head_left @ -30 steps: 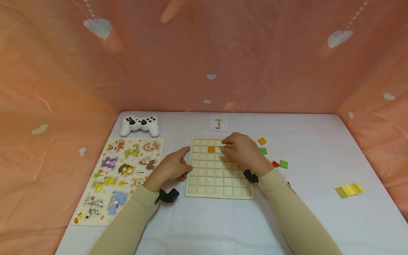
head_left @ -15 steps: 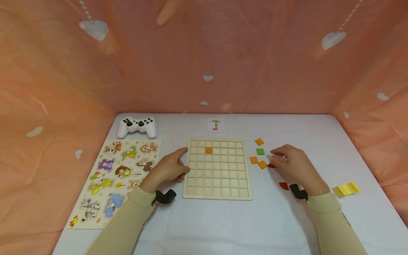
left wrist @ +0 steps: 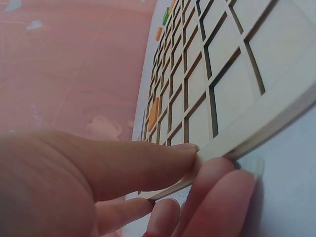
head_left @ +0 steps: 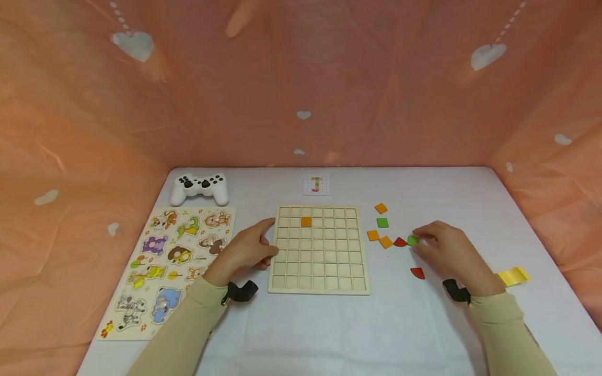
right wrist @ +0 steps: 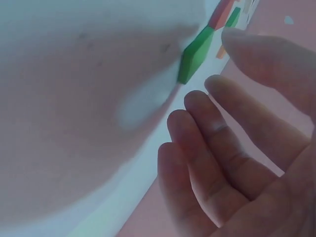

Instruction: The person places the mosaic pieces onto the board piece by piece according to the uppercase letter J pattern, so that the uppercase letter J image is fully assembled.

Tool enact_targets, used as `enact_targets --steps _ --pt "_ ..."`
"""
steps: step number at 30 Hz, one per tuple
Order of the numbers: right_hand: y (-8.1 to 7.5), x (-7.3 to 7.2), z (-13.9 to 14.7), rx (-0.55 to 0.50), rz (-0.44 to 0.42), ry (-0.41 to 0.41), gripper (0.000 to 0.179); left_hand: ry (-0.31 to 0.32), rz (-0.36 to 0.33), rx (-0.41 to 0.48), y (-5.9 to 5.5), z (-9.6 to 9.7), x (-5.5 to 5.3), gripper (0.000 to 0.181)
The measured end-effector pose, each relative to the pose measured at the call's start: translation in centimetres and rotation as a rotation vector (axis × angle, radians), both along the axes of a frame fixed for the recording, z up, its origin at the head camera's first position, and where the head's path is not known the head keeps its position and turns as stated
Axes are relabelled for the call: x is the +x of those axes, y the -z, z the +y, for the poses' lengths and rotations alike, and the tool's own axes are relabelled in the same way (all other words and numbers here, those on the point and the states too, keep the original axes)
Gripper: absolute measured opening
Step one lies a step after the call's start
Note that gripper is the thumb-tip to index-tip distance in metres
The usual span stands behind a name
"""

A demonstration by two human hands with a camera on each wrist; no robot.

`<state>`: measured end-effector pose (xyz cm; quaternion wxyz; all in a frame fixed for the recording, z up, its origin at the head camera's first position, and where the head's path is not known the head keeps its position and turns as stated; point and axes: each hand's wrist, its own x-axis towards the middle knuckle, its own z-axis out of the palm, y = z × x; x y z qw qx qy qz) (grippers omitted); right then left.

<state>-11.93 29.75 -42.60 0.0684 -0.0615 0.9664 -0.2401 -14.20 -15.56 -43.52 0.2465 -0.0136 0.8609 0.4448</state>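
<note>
A pale wooden grid board (head_left: 317, 250) lies on the table, with one orange square tile (head_left: 306, 222) in its second row. My left hand (head_left: 246, 248) holds the board's left edge; in the left wrist view the thumb (left wrist: 163, 160) lies on the rim and bent fingers meet its side. My right hand (head_left: 447, 253) hovers by a green tile (head_left: 412, 240). In the right wrist view thumb and fingers are parted around nothing, close to that green tile (right wrist: 195, 55). A red quarter-circle tile (head_left: 400, 242) lies beside it.
Right of the board lie orange tiles (head_left: 373, 235), another green tile (head_left: 383, 223) and a second red piece (head_left: 417, 273). A pattern card (head_left: 316, 185) sits behind the board. At left are an animal puzzle (head_left: 169, 261) and a white game controller (head_left: 199, 188). A yellow strip (head_left: 514, 275) lies far right.
My right hand has moved from above the board rightward to the loose tiles, then slightly further right to the green tile. My left hand has stayed at the board's edge.
</note>
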Motion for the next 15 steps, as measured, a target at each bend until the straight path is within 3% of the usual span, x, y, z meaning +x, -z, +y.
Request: enact_targets --steps 8,15 --pt "0.0 -0.4 -1.9 -0.007 0.005 -0.022 0.036 0.004 0.012 0.02 0.3 -0.2 0.0 0.085" --pt "0.2 -1.0 -3.7 -0.013 0.01 -0.101 0.03 0.002 0.013 0.028 0.4 -0.2 0.0 0.085"
